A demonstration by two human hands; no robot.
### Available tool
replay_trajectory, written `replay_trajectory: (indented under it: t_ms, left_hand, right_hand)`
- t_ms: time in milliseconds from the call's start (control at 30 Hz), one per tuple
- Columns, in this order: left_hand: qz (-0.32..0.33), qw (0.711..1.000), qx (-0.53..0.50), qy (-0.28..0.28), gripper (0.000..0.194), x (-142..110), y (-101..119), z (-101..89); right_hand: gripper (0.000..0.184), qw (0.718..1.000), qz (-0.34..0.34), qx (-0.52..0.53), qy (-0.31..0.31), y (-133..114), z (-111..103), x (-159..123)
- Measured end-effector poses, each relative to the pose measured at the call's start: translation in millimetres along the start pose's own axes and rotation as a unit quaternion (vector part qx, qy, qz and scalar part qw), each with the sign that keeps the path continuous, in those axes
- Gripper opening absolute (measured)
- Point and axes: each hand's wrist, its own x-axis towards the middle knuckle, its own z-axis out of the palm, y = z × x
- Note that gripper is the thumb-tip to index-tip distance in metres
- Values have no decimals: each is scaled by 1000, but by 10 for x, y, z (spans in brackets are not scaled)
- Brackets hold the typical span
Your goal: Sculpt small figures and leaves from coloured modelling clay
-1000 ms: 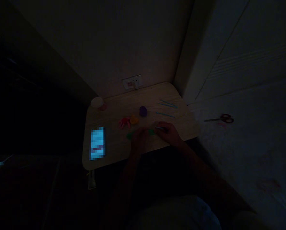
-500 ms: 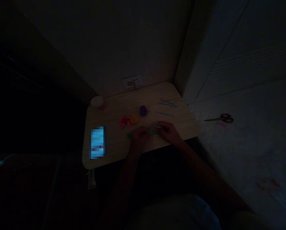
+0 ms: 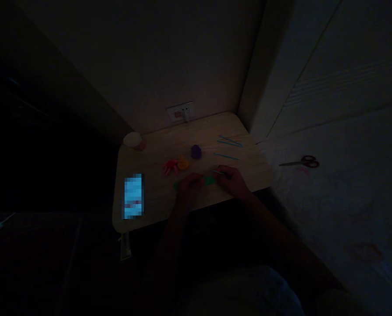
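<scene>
In the dim head view, my left hand (image 3: 190, 184) is closed over a green strip (image 3: 210, 180) at the front of the small table. The strip stretches from under its fingers toward my right hand (image 3: 232, 181). A slim pale stick (image 3: 218, 172) is pinched in my right hand, its tip pointing left above the strip. Whether the right fingers also grip the green strip I cannot tell. Beyond the hands lie a small pink piece with several prongs (image 3: 170, 166), an orange piece (image 3: 183, 163) and a purple lump (image 3: 196, 152).
Several thin blue sticks (image 3: 227, 156) lie at the table's back right. A lit phone (image 3: 133, 196) rests at left, a cup (image 3: 133, 140) behind it. Scissors (image 3: 309, 161) lie on the pale surface to the right. A wall socket (image 3: 180, 112) is behind the wooden table (image 3: 156, 206).
The left fingers have shifted slightly left and more green strip shows between the hands. The pale stick's tip has tilted a little upward. Other things stay put.
</scene>
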Motion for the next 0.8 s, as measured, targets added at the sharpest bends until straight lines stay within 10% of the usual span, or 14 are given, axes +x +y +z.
replay_trajectory:
  t_ms: [800]
  left_hand:
    - [26, 1000, 6, 6, 29, 23, -19, -21]
  right_hand:
    - [26, 999, -11, -33, -31, -63, 1, -13]
